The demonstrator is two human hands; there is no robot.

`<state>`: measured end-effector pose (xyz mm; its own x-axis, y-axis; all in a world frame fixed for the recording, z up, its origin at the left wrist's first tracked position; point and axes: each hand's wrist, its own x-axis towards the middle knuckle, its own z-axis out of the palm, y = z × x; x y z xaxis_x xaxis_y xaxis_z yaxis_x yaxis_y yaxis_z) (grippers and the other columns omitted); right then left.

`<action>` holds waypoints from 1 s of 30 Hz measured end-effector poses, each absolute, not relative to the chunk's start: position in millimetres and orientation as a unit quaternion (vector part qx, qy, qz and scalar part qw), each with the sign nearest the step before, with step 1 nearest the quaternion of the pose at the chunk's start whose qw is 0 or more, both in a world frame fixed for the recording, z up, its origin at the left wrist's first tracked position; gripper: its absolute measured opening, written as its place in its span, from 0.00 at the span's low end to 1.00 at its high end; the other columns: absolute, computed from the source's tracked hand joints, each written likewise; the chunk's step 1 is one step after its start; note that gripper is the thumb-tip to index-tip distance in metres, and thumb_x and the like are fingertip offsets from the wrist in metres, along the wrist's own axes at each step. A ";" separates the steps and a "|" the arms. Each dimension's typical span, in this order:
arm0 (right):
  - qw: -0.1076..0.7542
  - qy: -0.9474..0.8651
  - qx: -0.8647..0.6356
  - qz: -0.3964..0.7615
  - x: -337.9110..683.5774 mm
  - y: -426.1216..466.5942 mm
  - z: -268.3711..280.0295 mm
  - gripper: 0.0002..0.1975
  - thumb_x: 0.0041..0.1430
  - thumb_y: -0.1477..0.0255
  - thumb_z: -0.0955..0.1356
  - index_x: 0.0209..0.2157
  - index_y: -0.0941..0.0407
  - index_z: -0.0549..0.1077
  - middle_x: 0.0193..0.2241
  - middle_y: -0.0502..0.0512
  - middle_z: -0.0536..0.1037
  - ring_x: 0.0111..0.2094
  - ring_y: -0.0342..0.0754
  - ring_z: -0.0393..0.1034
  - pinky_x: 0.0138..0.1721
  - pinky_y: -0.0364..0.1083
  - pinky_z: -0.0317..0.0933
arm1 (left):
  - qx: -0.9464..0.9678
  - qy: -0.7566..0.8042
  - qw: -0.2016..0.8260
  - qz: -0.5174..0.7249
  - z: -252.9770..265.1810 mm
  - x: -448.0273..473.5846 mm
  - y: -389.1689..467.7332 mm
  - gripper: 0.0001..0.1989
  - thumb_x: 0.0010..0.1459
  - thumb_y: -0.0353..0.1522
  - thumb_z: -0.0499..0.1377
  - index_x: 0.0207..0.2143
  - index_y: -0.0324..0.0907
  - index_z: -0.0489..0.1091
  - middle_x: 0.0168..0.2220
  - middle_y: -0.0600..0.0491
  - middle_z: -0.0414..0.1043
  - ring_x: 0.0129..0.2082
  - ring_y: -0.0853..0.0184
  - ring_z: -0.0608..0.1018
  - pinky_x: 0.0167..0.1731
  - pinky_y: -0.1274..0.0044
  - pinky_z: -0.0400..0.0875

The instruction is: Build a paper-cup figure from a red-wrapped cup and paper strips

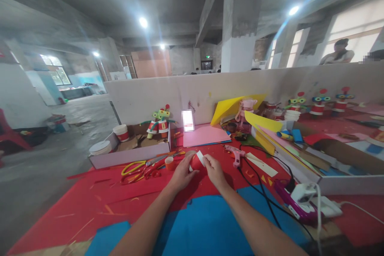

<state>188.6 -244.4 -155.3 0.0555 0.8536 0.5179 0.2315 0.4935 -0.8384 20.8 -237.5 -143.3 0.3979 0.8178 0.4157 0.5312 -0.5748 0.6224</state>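
Note:
Between my hands is a small red-and-white paper cup [197, 163], tilted over the table, with much of it covered by fingers. My left hand [182, 174] wraps around its left side. On the right, the fingers of my right hand [213, 169] pinch its white edge. Left of my hands stand a small orange paper ring [169, 163] and yellow-and-red-handled scissors [141, 167]. A pink glue gun [236, 154] lies to the right, its black cord trailing toward me.
Blue paper sheets [207, 224] lie on the red table cover [60, 212]. A box with paper-cup robots [163, 123] stands back left, and a box of coloured paper [330, 184] sits right. A purple power strip [295, 204] with plugs is front right. A low partition [168, 88] closes the back.

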 end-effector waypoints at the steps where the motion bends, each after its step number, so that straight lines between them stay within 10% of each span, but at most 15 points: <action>1: 0.586 -0.634 -0.429 0.266 188.9 -244.4 -155.1 0.18 0.63 0.60 0.59 0.23 0.55 0.64 0.19 0.46 0.64 0.24 0.43 0.59 0.27 0.41 0.52 | 0.813 0.414 0.198 0.358 -143.5 20.7 -237.4 0.33 0.53 0.29 0.60 0.61 0.43 0.58 0.60 0.44 0.62 0.60 0.57 0.65 0.60 0.61 0.57; 30: 0.595 -0.624 -0.418 0.286 195.5 -237.4 -157.3 0.12 0.57 0.64 0.62 0.26 0.55 0.69 0.23 0.49 0.72 0.28 0.47 0.66 0.32 0.43 0.59 | 0.815 0.414 0.166 0.370 -139.3 21.2 -236.7 0.30 0.53 0.28 0.59 0.59 0.44 0.60 0.58 0.45 0.64 0.59 0.56 0.65 0.59 0.60 0.59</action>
<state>195.5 -237.4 -157.3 0.0585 0.8622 0.5032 0.1817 0.4865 -0.8546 21.2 -236.7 -139.3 0.3826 0.7981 0.4655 0.5527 -0.6014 0.5769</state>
